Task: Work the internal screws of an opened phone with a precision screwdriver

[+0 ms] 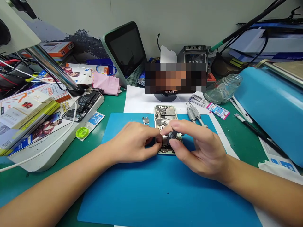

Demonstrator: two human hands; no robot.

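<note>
An opened smartphone [165, 112] lies upright to me on the blue mat [142, 189], its circuit boards and metal parts bare. My left hand [132, 142] grips the phone's left edge, thumb and fingers bent in around it. In my right hand [203, 148], a dark grey screwdriver [173, 135] is pinched between thumb and fingers over the phone's lower half. Its tip is hidden. A small metal bracket [145, 120] rests left of the phone. Two grey-handled screwdrivers [193, 113] lie right of it, near my right hand.
Behind the mat stands a small screen on a round base [165, 97], partly blurred out. A glass jar [222, 90] and a blue case [270, 110] are at the right. Another opened phone [84, 104] and stacked boxes [26, 116] occupy the left, beside a green cap [82, 133].
</note>
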